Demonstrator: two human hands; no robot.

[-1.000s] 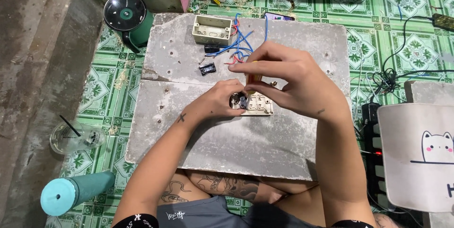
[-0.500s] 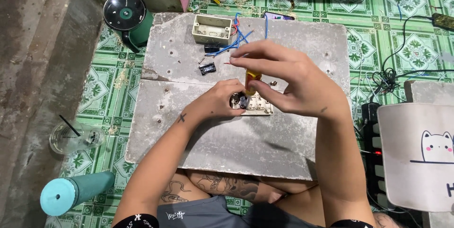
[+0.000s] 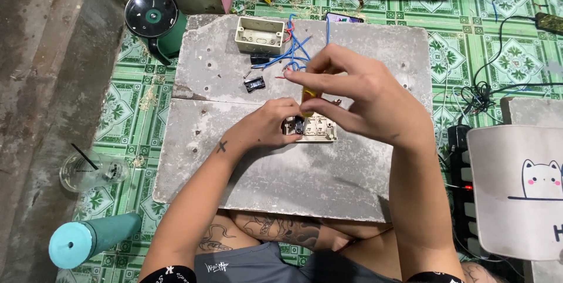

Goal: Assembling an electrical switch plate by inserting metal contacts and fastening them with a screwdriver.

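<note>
My left hand (image 3: 271,123) grips the left end of a cream switch plate (image 3: 319,130) that lies on a grey slab (image 3: 293,165). My right hand (image 3: 358,95) hovers over the plate and holds a yellow-handled screwdriver (image 3: 309,94) upright, its tip down at the plate. Behind my hands lie blue and red wires (image 3: 293,54), a cream wall box (image 3: 259,35) and a small black part (image 3: 254,85).
A green and black fan-like device (image 3: 155,20) stands at the back left. A glass with a straw (image 3: 91,170) and a teal bottle (image 3: 88,238) sit on the green tiled floor at left. A power strip (image 3: 463,183) and a white cat-print thing (image 3: 522,192) lie at right.
My right hand has shifted slightly with the screwdriver over the plate; my left hand stays on the plate.
</note>
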